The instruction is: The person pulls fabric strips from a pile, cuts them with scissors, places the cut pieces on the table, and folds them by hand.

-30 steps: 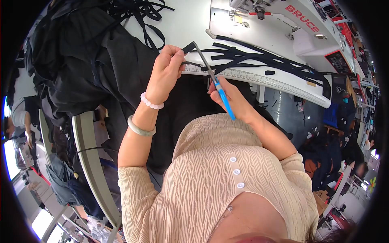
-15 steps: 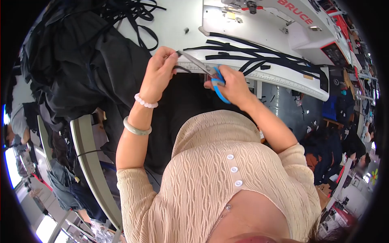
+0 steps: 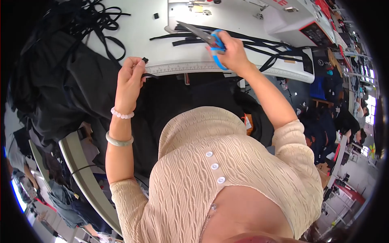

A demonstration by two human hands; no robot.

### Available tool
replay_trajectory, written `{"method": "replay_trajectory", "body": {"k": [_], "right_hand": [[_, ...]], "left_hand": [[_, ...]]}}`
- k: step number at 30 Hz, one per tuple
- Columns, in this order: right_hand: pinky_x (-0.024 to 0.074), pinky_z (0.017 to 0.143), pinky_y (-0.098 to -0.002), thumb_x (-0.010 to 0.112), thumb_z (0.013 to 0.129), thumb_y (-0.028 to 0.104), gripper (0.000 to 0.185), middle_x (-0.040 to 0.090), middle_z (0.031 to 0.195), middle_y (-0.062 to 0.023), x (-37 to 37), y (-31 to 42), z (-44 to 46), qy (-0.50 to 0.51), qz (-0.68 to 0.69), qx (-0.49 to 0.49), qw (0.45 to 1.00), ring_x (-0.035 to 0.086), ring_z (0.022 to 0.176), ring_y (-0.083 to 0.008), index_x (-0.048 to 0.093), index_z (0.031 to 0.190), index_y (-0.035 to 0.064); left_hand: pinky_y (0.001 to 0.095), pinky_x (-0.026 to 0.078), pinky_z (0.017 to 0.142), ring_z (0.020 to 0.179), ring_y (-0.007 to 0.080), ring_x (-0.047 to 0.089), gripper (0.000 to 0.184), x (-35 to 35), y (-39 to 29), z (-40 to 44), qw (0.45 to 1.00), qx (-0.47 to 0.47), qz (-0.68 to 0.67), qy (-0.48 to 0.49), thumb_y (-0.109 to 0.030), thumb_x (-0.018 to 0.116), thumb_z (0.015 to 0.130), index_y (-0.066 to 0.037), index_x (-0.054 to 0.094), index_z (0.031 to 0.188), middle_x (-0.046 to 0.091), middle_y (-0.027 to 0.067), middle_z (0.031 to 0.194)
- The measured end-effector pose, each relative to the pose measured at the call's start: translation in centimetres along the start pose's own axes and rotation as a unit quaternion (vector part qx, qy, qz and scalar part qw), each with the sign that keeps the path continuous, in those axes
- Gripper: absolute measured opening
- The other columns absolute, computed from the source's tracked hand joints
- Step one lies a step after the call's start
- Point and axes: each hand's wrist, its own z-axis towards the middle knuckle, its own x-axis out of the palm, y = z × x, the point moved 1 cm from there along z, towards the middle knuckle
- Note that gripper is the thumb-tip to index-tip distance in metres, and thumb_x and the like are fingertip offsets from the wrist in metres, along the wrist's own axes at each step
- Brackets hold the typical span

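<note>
Between the thumb and fingers of my left hand (image 3: pixel 131 79) is pinched a narrow black fabric strip (image 3: pixel 150 75), its short end poking out above the thumb. My right hand (image 3: pixel 233 52) grips a pair of scissors (image 3: pixel 202 35) by the blue handles, over the white sewing table. The scissor blades point up and left, away from my left hand, and look closed or nearly so. Several black strips (image 3: pixel 243 39) lie on the table beneath and beyond the scissors. A small black scrap (image 3: pixel 156 16) sits on the tabletop farther back.
A white sewing machine (image 3: pixel 283 22) stands at the back right. Along the table's front edge runs a ruler scale (image 3: pixel 182 67). Dark fabric (image 3: pixel 73 77) is heaped at the left, with a tangle of black strips (image 3: pixel 99 24) behind it. Black cloth (image 3: pixel 194 91) hangs over my lap.
The scissors have moved away from the strip in my left hand, up and to the right relative to it. My left hand, still pinching the strip, appears lower and farther left.
</note>
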Motion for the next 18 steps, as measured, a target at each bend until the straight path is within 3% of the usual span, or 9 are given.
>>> {"method": "replay_trajectory", "body": {"k": [2,3,5,7,9,12,14,16,18], "right_hand": [[0.0475,0.056,-0.0332,0.069,0.07,0.007,0.027,0.06,0.074,-0.012,-4.1,0.5,-2.2,0.05,-0.028,0.041,0.998,0.061,0.062,-0.0291,0.053,0.093,0.0044],[0.0472,0.056,-0.0328,0.065,0.068,0.002,0.03,0.06,0.075,-0.0107,-5.7,-0.6,-4.3,0.053,-0.059,0.026,0.997,0.061,0.062,-0.0284,0.054,0.097,0.0051],[0.048,0.056,-0.0338,0.062,0.068,-0.002,0.034,0.061,0.078,-0.0093,-9.1,-0.7,-7.8,0.096,-0.123,0.045,0.987,0.061,0.063,-0.0253,0.056,0.101,0.0058],[0.0488,0.057,-0.0373,0.063,0.07,-0.003,0.023,0.062,0.077,-0.0092,-11.3,-1.7,-12.4,0.114,-0.182,0.1,0.972,0.061,0.067,-0.0292,0.052,0.089,0.004],[0.0496,0.057,-0.037,0.063,0.07,-0.003,0.024,0.064,0.086,-0.0097,-12.1,-2.4,-17.1,0.104,-0.159,0.113,0.975,0.061,0.066,-0.0282,0.051,0.09,0.003],[0.0512,0.058,-0.0368,0.063,0.069,-0.004,0.026,0.065,0.107,-0.0115,-9.9,-1.9,-20.0,0.106,-0.104,0.053,0.988,0.062,0.067,-0.0281,0.048,0.09,0.0016],[0.0513,0.059,-0.0367,0.064,0.068,-0.004,0.028,0.06,0.119,-0.0138,-6.8,-1.3,-20.2,0.147,-0.071,0.061,0.985,0.062,0.067,-0.029,0.042,0.084,0.0028],[0.0509,0.06,-0.0377,0.066,0.068,-0.003,0.035,0.056,0.125,-0.0151,-4.0,-1.4,-19.4,0.193,-0.031,0.11,0.975,0.062,0.071,-0.0326,0.045,0.096,0.0009],[0.0508,0.059,-0.0388,0.064,0.069,-0.003,0.033,0.056,0.122,-0.0161,-1.3,-2.0,-18.3,0.178,-0.053,0.106,0.977,0.062,0.07,-0.0338,0.046,0.097,-0.0001]], "left_hand": [[0.0147,0.022,0.046,0.055,0.0004,0.031,0.015,0.2,0.0,0.3,1.0,-0.005,0.007,0.012,-0.021,0.049,0.095,-0.006,0.052,0.093,0.042,-0.0046,0.073],[0.0155,0.03,0.049,0.057,0.0015,0.039,0.017,0.3,-0.3,0.3,1.0,-0.006,0.011,0.018,-0.021,0.05,0.094,-0.005,0.054,0.093,0.045,-0.0056,0.069],[0.0158,0.03,0.05,0.057,0.0016,0.038,0.017,0.7,-0.2,0.4,0.999,0.001,0.031,0.032,-0.021,0.05,0.094,-0.004,0.054,0.094,0.047,-0.005,0.069],[0.0168,0.031,0.051,0.058,0.0018,0.038,0.018,1.1,0.3,0.5,0.994,0.019,0.084,0.073,-0.02,0.051,0.094,-0.002,0.055,0.094,0.048,-0.0046,0.068],[0.018,0.032,0.051,0.058,0.0019,0.038,0.02,1.7,0.8,0.3,0.976,0.053,0.169,0.124,-0.02,0.051,0.094,-0.001,0.056,0.092,0.049,-0.0046,0.067],[0.0193,0.032,0.052,0.057,0.0023,0.037,0.022,2.5,1.1,0.1,0.954,0.104,0.227,0.166,-0.019,0.052,0.094,0.001,0.058,0.087,0.047,-0.0052,0.065],[0.019,0.03,0.052,0.055,0.0026,0.034,0.026,2.5,1.0,0.3,0.959,0.071,0.23,0.153,-0.021,0.051,0.094,0.001,0.059,0.084,0.045,-0.0059,0.065],[0.0184,0.029,0.051,0.054,0.0023,0.033,0.028,2.5,0.4,0.3,0.973,0.017,0.192,0.128,-0.024,0.05,0.095,0.0,0.06,0.085,0.044,-0.0061,0.066],[0.0179,0.028,0.05,0.054,0.0016,0.032,0.03,2.5,-0.5,0.0,0.979,0.005,0.176,0.104,-0.027,0.049,0.096,-0.001,0.06,0.083,0.044,-0.0065,0.065]]}}
